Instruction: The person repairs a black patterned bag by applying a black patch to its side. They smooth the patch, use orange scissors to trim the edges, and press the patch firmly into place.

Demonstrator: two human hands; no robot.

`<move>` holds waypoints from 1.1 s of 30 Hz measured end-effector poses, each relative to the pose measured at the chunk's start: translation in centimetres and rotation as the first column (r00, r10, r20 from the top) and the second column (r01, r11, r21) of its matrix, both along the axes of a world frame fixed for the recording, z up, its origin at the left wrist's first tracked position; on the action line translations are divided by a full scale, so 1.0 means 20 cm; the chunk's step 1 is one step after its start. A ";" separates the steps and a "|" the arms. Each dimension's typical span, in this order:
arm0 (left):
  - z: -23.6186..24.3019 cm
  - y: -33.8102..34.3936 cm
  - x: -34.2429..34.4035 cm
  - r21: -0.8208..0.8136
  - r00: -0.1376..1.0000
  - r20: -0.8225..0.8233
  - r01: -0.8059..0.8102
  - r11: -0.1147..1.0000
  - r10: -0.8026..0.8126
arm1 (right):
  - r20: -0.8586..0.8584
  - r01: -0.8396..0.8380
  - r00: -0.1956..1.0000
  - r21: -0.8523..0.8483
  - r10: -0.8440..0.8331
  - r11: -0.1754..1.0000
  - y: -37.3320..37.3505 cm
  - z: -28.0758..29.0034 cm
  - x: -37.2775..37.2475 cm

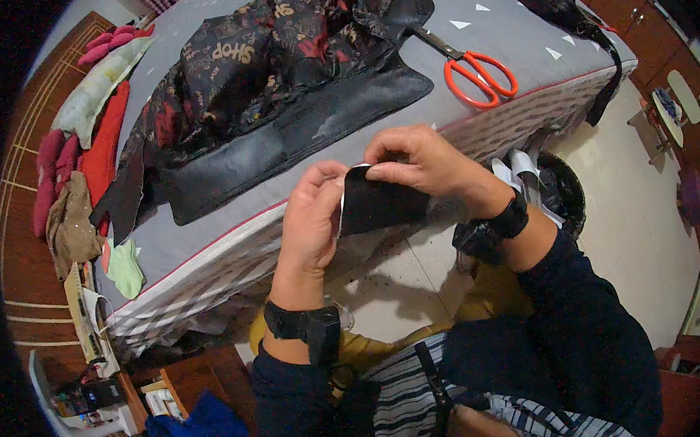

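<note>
Black, leather-like, roughly four-sided piece with a thin pale left edge [382, 206] hangs from the fingertips of both hands, below the right fingers and just right of the left ones. The left hand [309, 217] pinches its upper left side between thumb and curled fingers; the right hand [415, 161] has thumb and forefinger closed on its top edge, close beside the left fingertips.

As far as shows, the piece is already separate from the crumpled black garment with a printed lining and smooth leathery panels [299, 133], which lies beyond the fingers on the grey-sheeted bed [169, 239]. Work at the pinched edge seems unfinished; whether it is being folded, parted or pressed, I cannot tell. Past the right fingers, the large scissors with orange-red loop handles [456, 54] lie unheld.
</note>
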State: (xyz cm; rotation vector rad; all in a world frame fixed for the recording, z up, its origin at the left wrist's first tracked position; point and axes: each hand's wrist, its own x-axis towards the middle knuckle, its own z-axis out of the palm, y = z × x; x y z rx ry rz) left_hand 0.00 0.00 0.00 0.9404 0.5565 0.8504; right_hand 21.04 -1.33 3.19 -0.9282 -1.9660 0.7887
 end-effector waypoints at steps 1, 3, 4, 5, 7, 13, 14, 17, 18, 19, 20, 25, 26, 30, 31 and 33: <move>0.03 -0.02 0.02 0.075 0.997 0.000 -0.080 0.994 0.081 | -0.062 0.023 0.998 -0.069 -0.027 0.997 0.00 -0.03 0.00; 0.08 -0.05 0.04 0.178 0.980 0.038 -0.200 0.963 0.196 | -0.146 0.049 0.986 -0.164 -0.073 0.985 0.00 -0.05 -0.01; 0.11 -0.06 0.04 0.204 0.971 0.071 -0.240 0.949 0.230 | -0.171 0.056 0.981 -0.189 -0.089 0.980 0.00 -0.04 -0.02; 0.13 -0.06 0.04 0.229 0.959 0.105 -0.280 0.932 0.262 | -0.194 0.063 0.975 -0.215 -0.105 0.975 0.00 -0.04 -0.02; 0.10 -0.06 0.03 0.289 0.970 0.050 -0.243 0.926 0.239 | -0.234 0.064 0.964 -0.251 -0.125 0.966 -0.01 -0.03 -0.03; 0.11 -0.08 0.04 0.446 0.960 -0.034 -0.233 0.864 0.277 | -0.418 0.046 0.894 -0.269 -0.160 0.962 -0.03 -0.04 -0.09; 0.11 -0.08 0.05 0.376 0.971 0.022 -0.228 0.898 0.238 | -0.445 0.034 0.880 -0.290 -0.166 0.956 -0.03 -0.03 -0.09; 0.13 -0.09 0.09 0.288 0.969 0.105 -0.244 0.926 0.223 | -0.544 0.038 0.813 -0.301 -0.205 0.953 -0.04 -0.03 -0.12; 0.15 -0.10 0.10 0.298 0.965 0.116 -0.261 0.918 0.237 | -0.590 0.051 0.776 -0.295 -0.224 0.954 -0.04 -0.03 -0.14; 0.14 -0.10 0.11 0.292 0.957 0.106 -0.288 0.912 0.269 | -0.633 0.064 0.736 -0.289 -0.241 0.955 -0.04 -0.03 -0.16; 0.13 -0.09 0.11 0.286 0.949 0.097 -0.315 0.905 0.300 | -0.670 0.054 0.702 -0.289 -0.242 0.956 -0.03 -0.04 -0.17; 0.24 0.00 0.06 0.333 0.921 -0.181 -0.274 0.902 0.346 | -0.593 -0.019 0.781 -0.336 -0.197 0.942 -0.01 -0.05 -0.15; 0.32 0.03 0.04 0.399 0.905 -0.285 -0.187 0.898 0.316 | -0.557 0.006 0.809 -0.307 -0.185 0.952 0.00 -0.03 -0.12; 0.60 0.18 0.03 0.376 0.769 -0.634 0.223 0.899 0.074 | -0.527 0.081 0.829 -0.216 -0.186 0.973 0.05 0.06 0.07; 0.64 0.20 0.04 0.373 0.728 -0.683 0.278 0.885 0.059 | -0.528 0.054 0.832 -0.228 -0.170 0.972 0.05 0.09 0.09; 0.69 0.25 0.07 0.348 0.638 -0.770 0.387 0.854 0.025 | -0.442 0.079 0.886 -0.154 -0.141 0.985 0.05 0.11 0.11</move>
